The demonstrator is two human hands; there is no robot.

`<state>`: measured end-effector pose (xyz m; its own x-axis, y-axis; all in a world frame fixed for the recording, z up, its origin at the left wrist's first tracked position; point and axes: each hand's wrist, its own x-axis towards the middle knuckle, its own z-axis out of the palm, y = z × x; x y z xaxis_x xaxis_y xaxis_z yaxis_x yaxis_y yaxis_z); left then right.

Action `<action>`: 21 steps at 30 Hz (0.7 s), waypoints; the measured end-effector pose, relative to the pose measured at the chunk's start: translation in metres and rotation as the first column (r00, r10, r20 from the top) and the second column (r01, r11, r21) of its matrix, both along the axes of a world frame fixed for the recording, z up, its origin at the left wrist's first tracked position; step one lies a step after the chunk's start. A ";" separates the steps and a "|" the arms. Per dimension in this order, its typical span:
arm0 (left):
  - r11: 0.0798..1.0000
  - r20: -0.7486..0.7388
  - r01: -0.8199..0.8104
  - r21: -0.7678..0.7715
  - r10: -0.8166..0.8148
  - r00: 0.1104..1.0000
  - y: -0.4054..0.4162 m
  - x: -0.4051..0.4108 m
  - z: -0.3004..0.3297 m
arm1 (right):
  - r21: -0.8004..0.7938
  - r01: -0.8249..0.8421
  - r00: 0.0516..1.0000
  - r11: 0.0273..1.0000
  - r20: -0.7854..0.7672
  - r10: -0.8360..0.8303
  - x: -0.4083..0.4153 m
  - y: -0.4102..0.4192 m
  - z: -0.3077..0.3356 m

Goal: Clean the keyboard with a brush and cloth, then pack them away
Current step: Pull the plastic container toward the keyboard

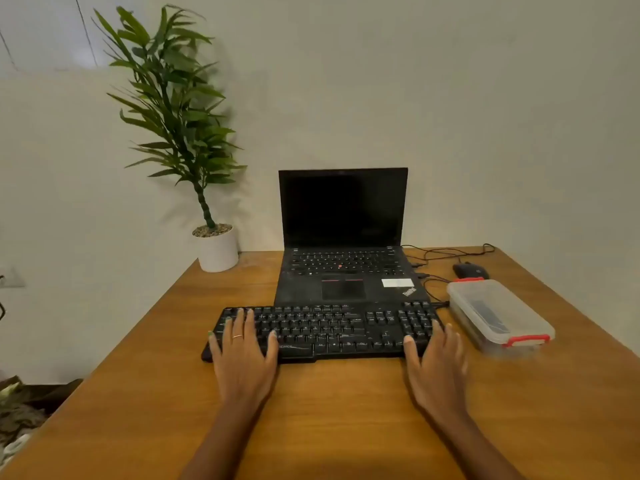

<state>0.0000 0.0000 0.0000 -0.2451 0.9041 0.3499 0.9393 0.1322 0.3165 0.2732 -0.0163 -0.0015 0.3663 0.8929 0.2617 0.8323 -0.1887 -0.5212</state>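
Keyboard (322, 332): black plastic, long and rectangular, with rows of small raised keys; lies flat on the table, its far edge just beside the laptop's front edge.
Table (346, 410): wood-grain top, smooth, warm brown.
Left hand (242, 355): palm down over the keyboard's left end, fingers straight and slightly spread, resting on the keys; a thin ring on one finger; nothing gripped.
Right hand (436, 368): palm down at the keyboard's right end, fingers extended, thumb on the near right keys, outer fingers at the edge; nothing gripped.
Laptop (343, 244): matte black, lid upright, screen dark, a red dot among its keys.
Box (498, 315): clear plastic, rectangular with rounded corners, lid on, red clips at both ends; stands on the table right of the keyboard; a dark object shows inside, too blurred to identify.
Mouse (469, 270): dark, rounded, beyond the box, with thin black cables nearby.
Plant (176, 109): long narrow green leaves, in a white cylindrical pot at the table's far left corner.
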 end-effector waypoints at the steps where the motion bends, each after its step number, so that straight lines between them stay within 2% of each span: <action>1: 0.998 0.027 -0.061 -0.018 0.062 0.998 0.001 -0.005 0.000 | -0.006 0.032 0.999 0.999 -0.036 -0.032 0.001 0.002 0.001; 4: 0.985 0.072 -0.167 -0.031 0.169 0.983 0.006 -0.014 -0.008 | -0.033 0.060 0.995 0.998 -0.077 -0.063 0.004 0.008 -0.001; 10: 0.981 0.053 -0.176 -0.083 0.180 0.982 0.004 -0.009 -0.010 | -0.006 0.052 0.995 0.999 -0.087 -0.053 0.004 0.009 -0.004; 15: 0.984 0.069 -0.164 -0.073 0.169 0.983 -0.004 -0.009 -0.010 | 0.022 0.052 0.996 0.998 -0.080 -0.050 0.004 0.003 -0.002; 21: 0.987 0.101 -0.156 -0.043 0.160 0.982 -0.034 -0.009 -0.012 | -0.022 0.047 0.998 0.999 -0.029 -0.048 0.010 -0.024 -0.002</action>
<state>-0.0088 -0.0341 -0.0125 -0.4190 0.8624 0.2840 0.8681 0.2888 0.4037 0.2828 -0.0408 -0.0032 0.4158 0.8797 0.2309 0.8064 -0.2392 -0.5408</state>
